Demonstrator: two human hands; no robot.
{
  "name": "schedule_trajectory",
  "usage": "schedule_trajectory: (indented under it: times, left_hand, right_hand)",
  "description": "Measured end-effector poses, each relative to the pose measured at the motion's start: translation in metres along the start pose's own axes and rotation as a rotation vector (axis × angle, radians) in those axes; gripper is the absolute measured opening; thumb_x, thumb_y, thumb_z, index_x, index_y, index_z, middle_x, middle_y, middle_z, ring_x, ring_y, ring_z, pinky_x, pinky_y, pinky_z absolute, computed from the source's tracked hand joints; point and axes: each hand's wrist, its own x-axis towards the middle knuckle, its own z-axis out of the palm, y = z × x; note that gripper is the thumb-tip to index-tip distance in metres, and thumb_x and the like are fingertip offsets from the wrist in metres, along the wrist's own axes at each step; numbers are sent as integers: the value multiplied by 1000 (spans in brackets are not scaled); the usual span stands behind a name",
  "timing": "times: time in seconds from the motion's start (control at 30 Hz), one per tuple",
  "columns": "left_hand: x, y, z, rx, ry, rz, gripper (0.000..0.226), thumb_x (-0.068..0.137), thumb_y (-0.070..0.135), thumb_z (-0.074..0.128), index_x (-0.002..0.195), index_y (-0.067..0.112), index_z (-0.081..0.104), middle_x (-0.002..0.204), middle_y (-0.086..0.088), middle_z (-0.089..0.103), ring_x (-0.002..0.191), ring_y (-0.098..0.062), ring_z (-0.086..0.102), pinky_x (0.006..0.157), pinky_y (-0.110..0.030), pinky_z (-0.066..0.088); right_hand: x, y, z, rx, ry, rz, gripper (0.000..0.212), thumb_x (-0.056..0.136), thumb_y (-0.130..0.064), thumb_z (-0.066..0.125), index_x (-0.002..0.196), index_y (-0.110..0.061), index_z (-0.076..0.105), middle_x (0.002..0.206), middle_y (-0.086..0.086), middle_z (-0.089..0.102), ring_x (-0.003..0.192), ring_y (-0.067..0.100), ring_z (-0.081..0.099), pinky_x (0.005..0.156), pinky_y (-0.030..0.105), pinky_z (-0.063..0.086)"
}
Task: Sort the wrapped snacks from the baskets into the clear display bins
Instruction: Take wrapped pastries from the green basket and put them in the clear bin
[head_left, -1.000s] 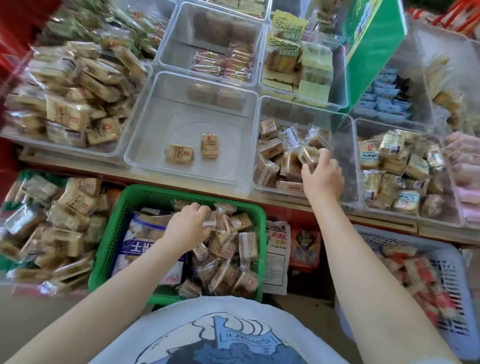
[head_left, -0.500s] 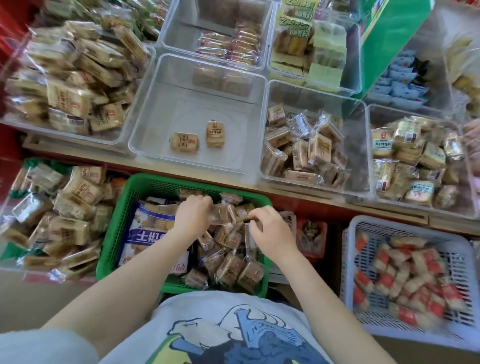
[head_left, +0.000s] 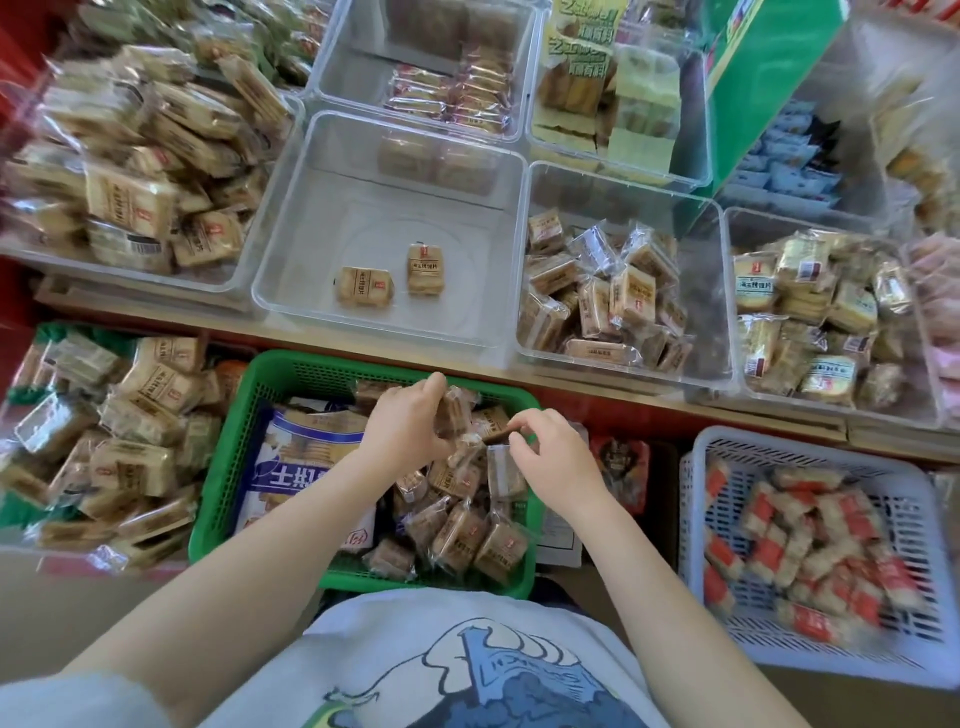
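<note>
Snack shop: clear display bins, stocked baskets.

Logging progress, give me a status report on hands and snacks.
Left hand and right hand both gripping snacks in green basket. Nothing blocking.

Wooden shelf carrying clear display bins

Side by side on it sit a nearly bare bin, a fuller bin and, at the blurred right, seemingly another bin.

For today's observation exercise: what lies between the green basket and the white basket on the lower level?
In the head view, a red snack packet and a white printed packet lie between the green basket and the white basket.
</note>
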Motion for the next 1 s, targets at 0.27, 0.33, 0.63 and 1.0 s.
schedule_trajectory:
  times: [0.27, 0.33, 0.63, 1.0]
  left_hand:
    - [-15, 36, -20, -109, 230, 253, 63, 71, 20, 79, 130, 19, 57, 123, -2, 59, 111, -25, 51, 80, -37, 50]
    - [-11, 43, -25, -101, 204, 179, 72, 77, 25, 77, 142, 23, 47, 136, -3, 52, 121, -25, 49, 86, -37, 49]
    - [-15, 12, -19, -35, -28, -133, 56, 96, 42, 51, 146, 20, 39, 137, -3, 45, 119, -20, 49, 78, -34, 54]
    - [-17, -6, 27, -27, -183, -216, 60, 92, 41, 61, 145, 24, 38, 135, -4, 50, 117, -23, 51, 86, -37, 53]
  right_hand:
    - [9, -29, -19, 404, -52, 11, 36, 84, -41, 77, 114, -28, 61, 104, -10, 68, 99, 7, 63, 84, 27, 51]
    - [10, -29, -29, 356, 29, -22, 31, 86, -34, 77, 110, -24, 61, 95, -13, 66, 88, 2, 60, 75, 18, 46]
    - [65, -14, -103, -78, 687, -153, 32, 93, -15, 63, 124, -22, 61, 110, 0, 59, 103, 21, 53, 82, 32, 45]
    - [82, -4, -69, -401, 384, -157, 40, 95, -21, 56, 134, -12, 59, 151, 16, 43, 143, 33, 34, 114, 52, 28]
